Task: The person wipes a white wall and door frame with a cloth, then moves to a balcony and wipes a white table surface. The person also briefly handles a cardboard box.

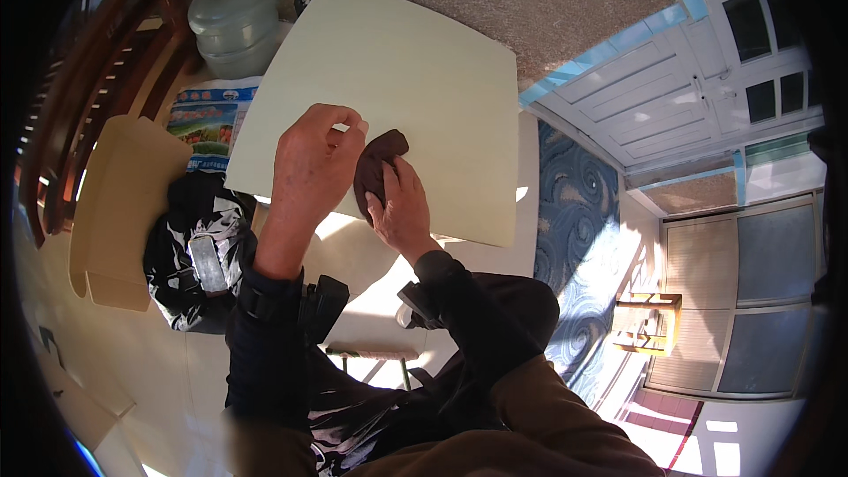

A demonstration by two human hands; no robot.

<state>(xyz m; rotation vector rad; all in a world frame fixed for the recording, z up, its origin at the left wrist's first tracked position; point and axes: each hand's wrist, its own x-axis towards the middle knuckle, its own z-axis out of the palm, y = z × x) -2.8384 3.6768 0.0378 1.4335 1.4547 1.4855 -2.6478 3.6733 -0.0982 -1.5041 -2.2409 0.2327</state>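
A dark brown piece of cloth (379, 169), bunched into a long shape, lies at the near part of a pale board-like tabletop (411, 66). My right hand (401, 209) grips its right side, thumb and fingers pressed into the fabric. Just left of the cloth, my left hand (311, 159) is raised, its fingers curled and the thumb and index fingertips brought together. Anything thin in that pinch is too small to make out. Both wrists wear dark straps with black boxes.
Left of the tabletop are a large water jug (235, 26), a printed sack (209, 122), an open cardboard box (122, 212) and a black garment (175, 265) with a phone (208, 264) on it. A low stool (371, 352) stands below; a blue patterned rug (573, 212) lies right.
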